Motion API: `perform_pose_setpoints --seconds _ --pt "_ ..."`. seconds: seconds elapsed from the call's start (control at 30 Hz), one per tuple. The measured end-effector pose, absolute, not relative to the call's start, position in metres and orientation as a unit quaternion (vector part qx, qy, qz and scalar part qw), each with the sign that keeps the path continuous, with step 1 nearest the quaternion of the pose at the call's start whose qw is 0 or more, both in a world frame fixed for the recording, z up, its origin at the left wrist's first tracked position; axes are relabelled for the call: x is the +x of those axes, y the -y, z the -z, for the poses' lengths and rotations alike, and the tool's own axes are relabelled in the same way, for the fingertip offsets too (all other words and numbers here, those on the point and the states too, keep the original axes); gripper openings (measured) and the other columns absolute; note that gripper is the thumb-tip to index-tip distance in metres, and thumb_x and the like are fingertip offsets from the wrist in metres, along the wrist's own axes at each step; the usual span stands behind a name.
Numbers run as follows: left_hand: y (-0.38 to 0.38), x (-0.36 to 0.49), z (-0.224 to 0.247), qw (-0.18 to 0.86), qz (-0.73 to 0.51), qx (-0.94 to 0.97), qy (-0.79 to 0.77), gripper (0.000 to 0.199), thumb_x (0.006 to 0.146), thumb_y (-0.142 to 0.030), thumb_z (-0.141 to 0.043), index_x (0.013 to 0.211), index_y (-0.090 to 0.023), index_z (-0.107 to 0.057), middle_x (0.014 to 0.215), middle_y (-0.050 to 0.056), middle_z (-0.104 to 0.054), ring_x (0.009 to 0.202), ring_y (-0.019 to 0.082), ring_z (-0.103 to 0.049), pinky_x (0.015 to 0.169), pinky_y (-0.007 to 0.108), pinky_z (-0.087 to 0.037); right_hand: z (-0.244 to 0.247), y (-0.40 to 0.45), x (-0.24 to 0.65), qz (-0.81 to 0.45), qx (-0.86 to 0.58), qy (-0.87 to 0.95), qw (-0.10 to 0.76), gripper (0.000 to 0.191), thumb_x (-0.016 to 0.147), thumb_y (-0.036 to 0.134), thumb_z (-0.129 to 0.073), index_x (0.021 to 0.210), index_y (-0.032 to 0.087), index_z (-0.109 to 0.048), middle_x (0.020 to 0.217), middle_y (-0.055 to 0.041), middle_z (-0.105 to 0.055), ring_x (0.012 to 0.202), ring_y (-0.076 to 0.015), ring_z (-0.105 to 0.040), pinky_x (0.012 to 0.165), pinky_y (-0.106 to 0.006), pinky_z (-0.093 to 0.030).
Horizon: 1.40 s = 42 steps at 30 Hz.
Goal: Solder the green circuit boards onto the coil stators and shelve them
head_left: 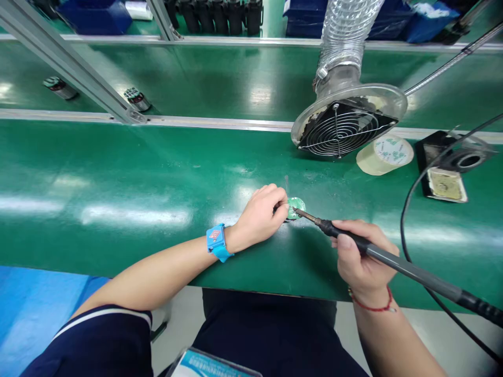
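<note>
My right hand (363,256) is wrapped round the grey and black handle of a soldering iron (412,272). The iron's tip reaches left and meets a small round green circuit board (297,205) on the bench. My left hand (265,212), with a blue wrist strap (217,242) at its wrist, is closed in a pinch at the board's left edge. Its fingertips hide part of the board, and what they pinch is too small to make out.
Above the board hangs a fume extractor (341,128) with a silver hose. A tape roll (385,154) and an iron stand with a sponge (446,184) sit at the right. The iron's black cable (404,220) loops there. Two cylindrical parts (137,99) lie behind the rail.
</note>
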<state>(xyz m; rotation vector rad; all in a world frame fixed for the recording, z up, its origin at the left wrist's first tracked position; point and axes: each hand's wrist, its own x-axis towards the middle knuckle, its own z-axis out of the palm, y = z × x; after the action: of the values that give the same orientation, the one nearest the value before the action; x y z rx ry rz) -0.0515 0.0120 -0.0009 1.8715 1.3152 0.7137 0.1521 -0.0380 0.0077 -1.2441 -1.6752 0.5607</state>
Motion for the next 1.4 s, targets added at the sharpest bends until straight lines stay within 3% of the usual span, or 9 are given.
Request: perform_pose_setpoints --seconds 0.5,0.63,0.77,0.9,0.97,1.1,1.27,1.4 --pt "-0.011 -0.05 0.0 0.311 -0.242 0.758 -0.519 0.013 0.085 -0.016 -0.044 0.072 -0.018 -0.044 0.074 -0.001 -0.046 0.074 0.013 -0.041 0.071 0.03 -0.033 -0.024 0.034 0.146 -0.144 -0.458 0.76 0.438 0.021 0.079 0.015 -0.063 0.099 0.022 -0.065 0.078 -0.0013 -0.069 0.064 -0.0159 -0.062 0.058 -0.03 -0.051" --pt "-0.011 -0.05 0.002 0.296 -0.233 0.769 -0.516 0.013 0.085 -0.016 -0.044 0.072 -0.018 -0.044 0.074 -0.001 -0.047 0.074 0.013 -0.041 0.071 0.03 -0.033 -0.021 0.038 0.146 -0.152 -0.488 0.725 0.461 0.034 0.081 0.016 -0.065 0.113 0.024 -0.064 0.089 -0.0033 -0.07 0.068 -0.0178 -0.065 0.059 -0.033 -0.053" --pt "-0.011 -0.05 0.002 0.28 -0.229 0.777 -0.515 0.013 0.086 -0.017 -0.044 0.073 -0.018 -0.046 0.075 0.0 -0.048 0.075 0.014 -0.042 0.072 0.031 -0.033 -0.017 0.034 0.138 -0.219 -0.554 0.698 0.398 0.048 0.091 0.018 -0.053 0.138 0.026 -0.044 0.107 -0.0057 -0.069 0.094 -0.0218 -0.068 0.083 -0.041 -0.056" --pt "-0.013 -0.054 -0.002 0.284 -0.225 0.78 -0.51 0.011 0.086 -0.019 -0.047 0.076 -0.018 -0.049 0.079 0.0 -0.05 0.078 0.015 -0.043 0.074 0.031 -0.035 -0.007 0.023 0.123 -0.263 -0.534 0.753 0.279 0.054 0.089 0.025 -0.057 0.14 0.024 -0.038 0.129 -0.0097 -0.057 0.12 -0.0252 -0.054 0.101 -0.046 -0.046" --pt "-0.017 -0.061 -0.005 0.294 -0.237 0.777 -0.503 0.008 0.087 -0.02 -0.047 0.085 -0.016 -0.054 0.089 0.003 -0.054 0.087 0.016 -0.046 0.08 0.031 -0.037 -0.002 0.019 0.117 -0.276 -0.524 0.764 0.255 0.057 0.088 0.024 -0.058 0.141 0.023 -0.035 0.134 -0.0112 -0.052 0.122 -0.0257 -0.051 0.103 -0.046 -0.044" --pt "-0.028 -0.08 -0.007 0.289 -0.188 0.796 -0.498 0.025 0.087 -0.019 -0.046 0.11 -0.018 -0.056 0.115 0.006 -0.055 0.104 0.02 -0.044 0.089 0.037 -0.034 0.002 0.013 0.115 -0.292 -0.524 0.761 0.248 0.057 0.089 0.022 -0.055 0.141 0.026 -0.032 0.132 -0.009 -0.053 0.119 -0.024 -0.052 0.102 -0.044 -0.044" --pt "-0.032 -0.092 -0.005 0.249 -0.122 0.833 -0.479 0.022 0.093 -0.026 -0.042 0.085 -0.019 -0.061 0.081 0.001 -0.059 0.083 0.017 -0.047 0.077 0.035 -0.03 0.001 0.002 0.119 -0.303 -0.497 0.779 0.232 0.06 0.09 0.021 -0.054 0.143 0.03 -0.028 0.136 -0.0063 -0.051 0.122 -0.0236 -0.051 0.103 -0.043 -0.043" --pt "-0.028 -0.088 -0.006 0.109 -0.168 0.865 -0.459 0.022 0.093 -0.027 -0.042 0.083 -0.018 -0.06 0.083 0.004 -0.057 0.08 0.018 -0.045 0.074 0.035 -0.03 0.003 -0.001 0.117 -0.318 -0.46 0.795 0.234 0.059 0.091 0.021 -0.052 0.144 0.03 -0.027 0.137 -0.0066 -0.05 0.125 -0.0239 -0.049 0.106 -0.044 -0.041"
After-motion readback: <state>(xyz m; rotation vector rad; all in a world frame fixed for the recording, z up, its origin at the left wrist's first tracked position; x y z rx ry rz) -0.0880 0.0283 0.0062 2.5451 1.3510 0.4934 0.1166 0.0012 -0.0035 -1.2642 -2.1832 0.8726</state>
